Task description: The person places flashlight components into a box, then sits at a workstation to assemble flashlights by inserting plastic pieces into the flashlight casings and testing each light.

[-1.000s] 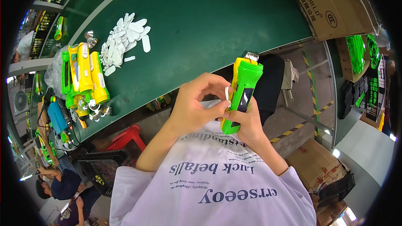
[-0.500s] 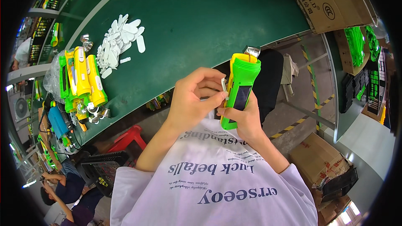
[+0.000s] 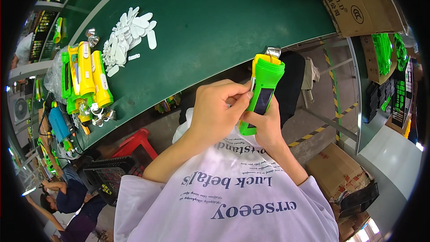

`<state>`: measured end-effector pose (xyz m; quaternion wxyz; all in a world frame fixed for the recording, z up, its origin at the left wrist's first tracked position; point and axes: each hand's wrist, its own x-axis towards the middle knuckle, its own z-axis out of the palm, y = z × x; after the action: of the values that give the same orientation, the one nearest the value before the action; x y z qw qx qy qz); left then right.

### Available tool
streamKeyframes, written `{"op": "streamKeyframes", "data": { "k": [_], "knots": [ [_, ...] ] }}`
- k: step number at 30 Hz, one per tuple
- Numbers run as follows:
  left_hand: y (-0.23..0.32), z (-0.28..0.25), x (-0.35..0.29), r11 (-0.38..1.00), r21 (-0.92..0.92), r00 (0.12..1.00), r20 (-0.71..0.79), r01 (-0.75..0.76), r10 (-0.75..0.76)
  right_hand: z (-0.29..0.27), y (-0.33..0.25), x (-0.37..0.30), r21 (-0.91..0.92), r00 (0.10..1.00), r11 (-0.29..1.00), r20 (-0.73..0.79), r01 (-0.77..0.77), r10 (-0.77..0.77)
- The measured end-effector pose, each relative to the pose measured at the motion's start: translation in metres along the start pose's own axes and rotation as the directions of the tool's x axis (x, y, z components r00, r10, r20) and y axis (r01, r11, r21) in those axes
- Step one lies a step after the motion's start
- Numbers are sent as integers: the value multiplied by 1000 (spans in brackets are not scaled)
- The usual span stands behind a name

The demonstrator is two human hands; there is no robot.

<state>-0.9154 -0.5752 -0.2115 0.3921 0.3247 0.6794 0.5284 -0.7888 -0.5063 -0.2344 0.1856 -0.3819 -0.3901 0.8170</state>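
Observation:
My right hand [image 3: 268,125] is wrapped round the lower part of a green and yellow flashlight body [image 3: 270,75]. It is held tilted, wide end up, with a dark panel [image 3: 263,100] on its green face. A shiny reflector [image 3: 273,52] hangs by a wire at the wide end. Between the thumb and forefinger of my left hand [image 3: 220,110] is a small white oval plate [image 3: 252,83], only its edge showing. The plate lies against the yellow left side of the body; whether it is seated there I cannot tell.
On the green table [image 3: 192,31] lies a heap of white plates [image 3: 130,33]. Several yellow and green flashlight bodies [image 3: 86,74] with reflectors are stacked at the left, near a blue tool [image 3: 58,122]. A cardboard box [image 3: 358,4] stands far right; a red stool [image 3: 136,143] is below the table.
My left hand has moved right and brought the white plate from beside the flashlight body up against its side. The flashlight body has shifted slightly right in my right hand.

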Motion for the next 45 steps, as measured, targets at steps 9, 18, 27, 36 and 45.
{"op": "streamKeyframes", "data": {
  "k": [9,18,27,36,45],
  "knots": [
    [-17,1,-1,924,-345,985,108,167,-138,-15,1,-2,-117,997,993,68,-17,25],
    [-10,8,-5,986,-163,997,-59,32,-43,-18,4,-2,-42,994,997,85,-62,66],
    [-27,2,-5,928,-368,976,-170,62,-133,-4,-4,-9,138,961,972,229,-189,154],
    [-9,2,-11,965,171,975,-70,-198,213,-10,2,-11,-3,940,981,286,-194,187],
    [-9,-3,-12,990,139,999,-30,-11,16,5,-2,-13,-146,987,988,148,-41,62]
  ]
}}
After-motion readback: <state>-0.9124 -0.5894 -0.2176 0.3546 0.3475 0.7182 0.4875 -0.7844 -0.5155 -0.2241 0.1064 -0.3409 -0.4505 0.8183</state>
